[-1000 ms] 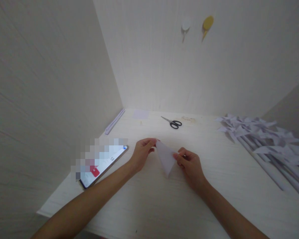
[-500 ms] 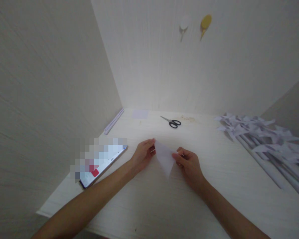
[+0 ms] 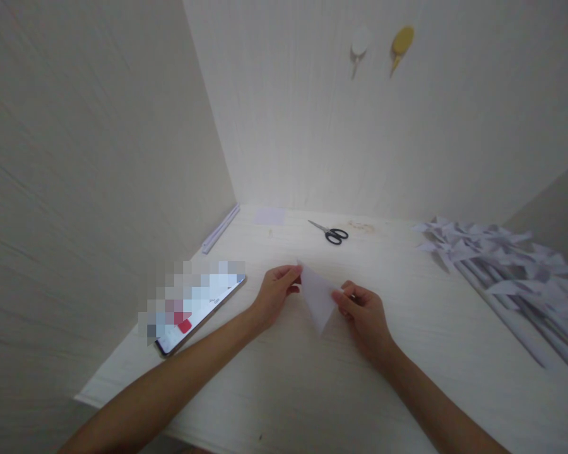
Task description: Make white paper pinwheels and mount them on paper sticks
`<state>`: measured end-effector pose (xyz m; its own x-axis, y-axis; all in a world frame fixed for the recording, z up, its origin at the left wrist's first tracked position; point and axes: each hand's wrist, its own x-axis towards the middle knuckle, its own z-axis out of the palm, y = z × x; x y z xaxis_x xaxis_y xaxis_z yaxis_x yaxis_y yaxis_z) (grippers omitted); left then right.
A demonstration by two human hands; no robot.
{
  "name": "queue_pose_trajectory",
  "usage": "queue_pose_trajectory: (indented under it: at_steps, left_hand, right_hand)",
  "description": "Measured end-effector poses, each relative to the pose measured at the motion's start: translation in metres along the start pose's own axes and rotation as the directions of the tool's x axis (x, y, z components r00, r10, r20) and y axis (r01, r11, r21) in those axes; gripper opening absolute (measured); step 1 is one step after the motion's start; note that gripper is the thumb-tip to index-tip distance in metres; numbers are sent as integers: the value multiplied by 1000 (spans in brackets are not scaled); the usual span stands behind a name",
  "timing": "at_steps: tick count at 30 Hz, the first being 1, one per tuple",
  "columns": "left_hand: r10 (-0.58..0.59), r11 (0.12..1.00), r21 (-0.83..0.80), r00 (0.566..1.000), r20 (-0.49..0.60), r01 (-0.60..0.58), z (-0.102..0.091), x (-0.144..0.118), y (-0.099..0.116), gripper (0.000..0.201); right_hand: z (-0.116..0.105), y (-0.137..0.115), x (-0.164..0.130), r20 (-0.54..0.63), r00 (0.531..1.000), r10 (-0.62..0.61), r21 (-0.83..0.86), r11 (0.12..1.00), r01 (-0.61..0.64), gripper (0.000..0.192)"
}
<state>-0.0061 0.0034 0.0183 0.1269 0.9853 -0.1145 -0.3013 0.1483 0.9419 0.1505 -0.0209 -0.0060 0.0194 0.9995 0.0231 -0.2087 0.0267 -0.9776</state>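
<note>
A small white sheet of paper (image 3: 318, 301), with one pointed corner hanging down toward me, is stretched between my two hands above the table. My left hand (image 3: 278, 295) pinches its upper left corner between thumb and fingers. At the paper's right edge, my right hand (image 3: 362, 312) has thumb and forefinger closed on it. Beyond the hands lies a pair of scissors (image 3: 332, 234) with black handles, its blades closed and pointing left. Neither hand touches the scissors.
A phone (image 3: 201, 312) with a lit screen lies left of my left forearm. Rolled white paper sticks (image 3: 221, 228) rest by the left wall. A flat paper square (image 3: 271, 216) lies at the back. Several paper pinwheels (image 3: 483, 243) are piled at right. Two hooks (image 3: 403, 41) hang on the wall.
The view has shifted slightly, moving everything a little to the right. A small tip of paper now shows above my left fingertips. Both hands keep their pinch on the paper.
</note>
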Motion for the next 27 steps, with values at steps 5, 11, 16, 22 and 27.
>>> queue_pose_trajectory:
  at_steps: [5, 11, 16, 22, 27]
  left_hand:
    - [63, 997, 36, 998, -23, -62, 1, -2, 3, 18]
    - [153, 984, 106, 986, -67, -145, 0, -1, 6, 18]
    - [185, 977, 121, 980, -76, -175, -1, 0, 5, 19]
    - [130, 991, 9, 988, -87, -130, 1, -1, 1, 18]
    - [89, 989, -114, 994, -67, -97, 3, -2, 2, 16]
  right_hand:
    - [1, -1, -1, -29, 1000, 11, -45, 999, -13, 26]
    - [1, -2, -1, -44, 999, 20, -35, 999, -22, 25]
    - [2, -2, -1, -56, 998, 35, -29, 999, -36, 26]
    - [2, -1, -1, -66, 997, 26, 7, 1000, -25, 25]
    - [3, -2, -1, -39, 996, 81, -72, 994, -84, 25]
